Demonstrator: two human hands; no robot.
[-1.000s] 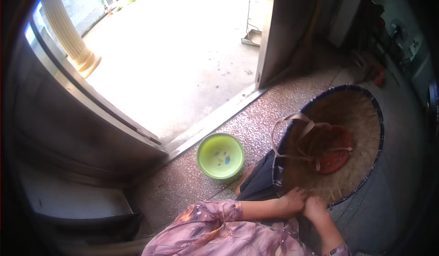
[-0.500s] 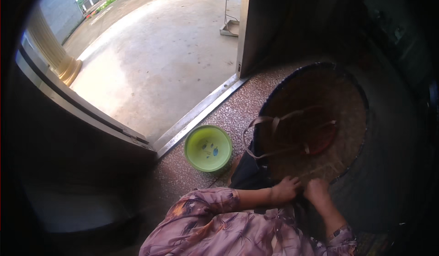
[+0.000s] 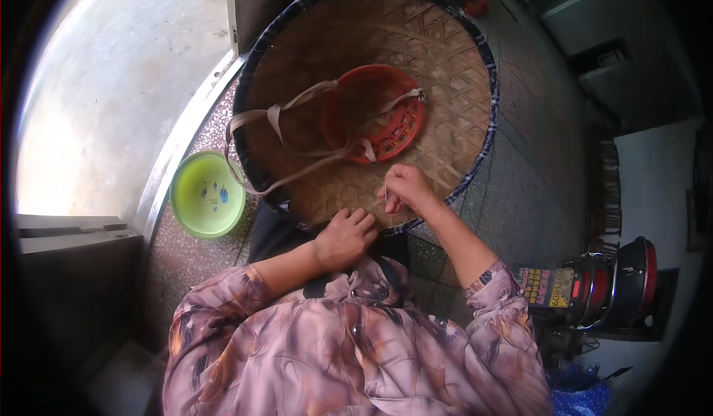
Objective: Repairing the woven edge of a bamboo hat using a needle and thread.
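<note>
A big round woven bamboo basket [image 3: 453, 82], its rim wrapped in dark patterned cloth, lies tilted in front of my lap. My left hand [image 3: 346, 236] is closed over its near rim, the fingertips curled inward and partly hidden. Just inside the near right part of the rim, my right hand [image 3: 407, 190] is raised in a pinch. A thin, pale, needle-like thing [image 3: 385, 194] shows at its fingers; any thread is too fine to make out. Within the bamboo basket sits a red plastic basket [image 3: 332, 122] with long pale cloth straps [image 3: 256, 118].
At my left, a green plastic basin [image 3: 189, 219] stands on the speckled floor by the metal door sill [image 3: 178, 145]. Bright concrete lies outside the doorway. A parked vehicle's rear end [image 3: 594, 286] with red lights is at the right, above a blue bag [image 3: 579, 392].
My view has swung to the right, so the basket and basin appear farther left. My right hand has lifted away from the left, which remains at the near rim.
</note>
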